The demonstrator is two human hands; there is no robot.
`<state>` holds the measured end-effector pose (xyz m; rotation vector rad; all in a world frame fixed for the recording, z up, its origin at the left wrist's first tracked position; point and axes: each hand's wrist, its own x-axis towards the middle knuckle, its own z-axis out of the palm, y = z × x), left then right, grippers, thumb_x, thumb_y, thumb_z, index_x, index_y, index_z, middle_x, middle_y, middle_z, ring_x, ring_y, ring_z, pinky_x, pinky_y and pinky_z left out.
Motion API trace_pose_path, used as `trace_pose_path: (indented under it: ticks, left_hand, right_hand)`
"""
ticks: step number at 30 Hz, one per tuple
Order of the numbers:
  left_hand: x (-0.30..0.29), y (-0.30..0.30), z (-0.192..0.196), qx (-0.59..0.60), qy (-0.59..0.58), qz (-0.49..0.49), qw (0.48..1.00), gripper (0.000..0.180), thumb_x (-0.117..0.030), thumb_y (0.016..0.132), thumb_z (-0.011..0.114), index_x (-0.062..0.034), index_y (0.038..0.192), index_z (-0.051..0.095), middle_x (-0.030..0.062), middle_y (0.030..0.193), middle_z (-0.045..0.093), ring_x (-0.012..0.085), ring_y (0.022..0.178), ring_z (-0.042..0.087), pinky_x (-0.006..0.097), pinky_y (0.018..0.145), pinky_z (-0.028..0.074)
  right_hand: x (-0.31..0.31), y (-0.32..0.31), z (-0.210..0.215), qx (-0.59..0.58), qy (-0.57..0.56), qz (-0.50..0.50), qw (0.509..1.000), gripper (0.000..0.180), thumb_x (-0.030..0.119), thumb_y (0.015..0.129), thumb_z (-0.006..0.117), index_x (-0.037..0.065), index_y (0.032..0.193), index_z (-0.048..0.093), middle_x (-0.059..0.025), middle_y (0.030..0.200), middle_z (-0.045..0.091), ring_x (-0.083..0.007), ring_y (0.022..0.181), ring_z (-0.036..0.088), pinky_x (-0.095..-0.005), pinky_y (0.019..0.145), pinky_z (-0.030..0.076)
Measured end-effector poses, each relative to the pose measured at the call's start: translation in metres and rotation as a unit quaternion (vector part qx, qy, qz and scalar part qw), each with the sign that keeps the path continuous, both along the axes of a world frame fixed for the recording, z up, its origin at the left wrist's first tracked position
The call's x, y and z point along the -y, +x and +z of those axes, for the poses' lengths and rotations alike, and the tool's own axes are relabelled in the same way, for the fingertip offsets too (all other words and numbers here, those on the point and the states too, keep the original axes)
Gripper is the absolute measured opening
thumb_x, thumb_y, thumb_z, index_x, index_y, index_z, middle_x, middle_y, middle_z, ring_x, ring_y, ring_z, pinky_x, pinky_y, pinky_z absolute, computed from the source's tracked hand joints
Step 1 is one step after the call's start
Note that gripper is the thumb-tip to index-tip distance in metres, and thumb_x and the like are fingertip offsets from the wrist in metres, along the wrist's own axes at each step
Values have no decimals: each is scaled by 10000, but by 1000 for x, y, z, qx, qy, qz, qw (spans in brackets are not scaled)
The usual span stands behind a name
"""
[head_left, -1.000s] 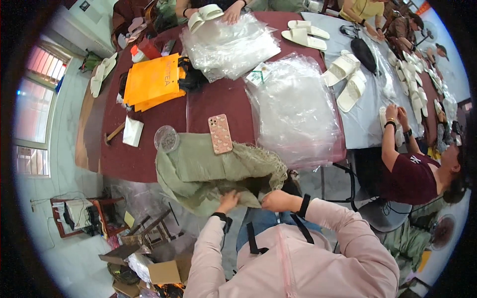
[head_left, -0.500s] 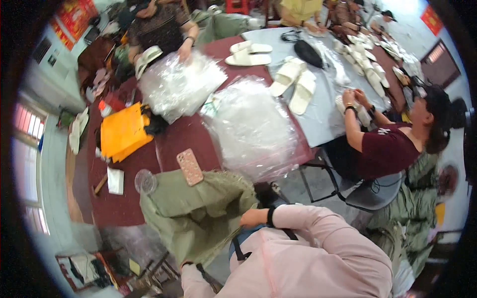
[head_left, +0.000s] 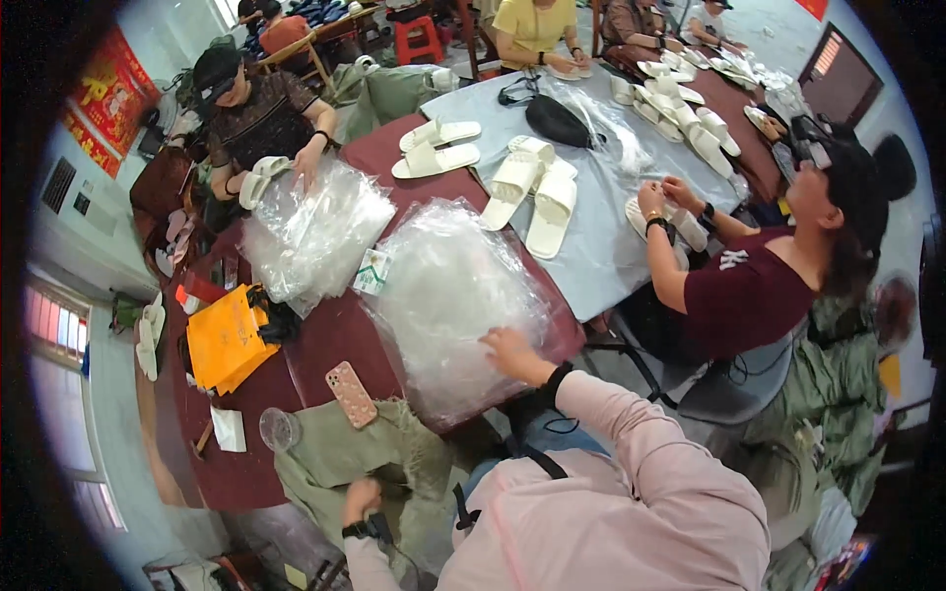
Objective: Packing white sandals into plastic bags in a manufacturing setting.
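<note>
Clear plastic bags [head_left: 448, 305] beneath the right hand [head_left: 518, 357], olive sack [head_left: 340, 438] at the left hand [head_left: 362, 500]; hands apart, grips unclear.

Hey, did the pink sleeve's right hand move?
Yes, forward: judged against the table, the right hand left the sack and is now at the clear bags.

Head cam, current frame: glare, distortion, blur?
Head view: glare whitens the near stack of clear flat plastic bags; head view: fisheye curves the pale-framed window at left, corners go black; head view: the bare right hand looks slightly soft, motion or focus unclear.
</note>
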<state>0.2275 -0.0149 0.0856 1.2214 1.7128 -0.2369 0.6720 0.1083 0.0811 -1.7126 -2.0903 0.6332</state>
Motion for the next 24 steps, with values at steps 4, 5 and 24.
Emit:
trace_pose_path:
  ticks: [4, 5, 24]
  left_hand:
    - [-81, 112, 38, 64, 185, -6, 981, 309, -223, 834, 502, -28, 1071, 540, 212, 1034, 559, 375, 967, 530, 423, 797, 432]
    - [-99, 137, 29, 88, 244, -35, 965, 320, -232, 831, 516, -36, 1083, 544, 218, 1041, 558, 376, 982, 525, 419, 813, 429]
    - [-160, 368, -38, -183, 163, -248, 937, 785, -382, 698, 711, -385, 1361, 291, 229, 1439, 129, 438, 1189, 341, 498, 934, 366]
  right_hand:
    - [-31, 41, -16, 84, 89, -40, 992, 361, 213, 744, 601, 138, 1097, 581, -180, 1247, 461, -364, 1142, 436, -472, 906, 382]
    - [-35, 47, -19, 101, 43, -30, 994, 380, 219, 741, 605, 144, 1113, 576, -192, 1283, 420, -376, 1172, 401, -493, 928, 353]
    - [-228, 160, -34, 31, -56, -191, 979, 618, 377, 788, 587, 254, 1348, 357, -375, 1325, 240, -538, 1234, 224, -523, 1029, 220]
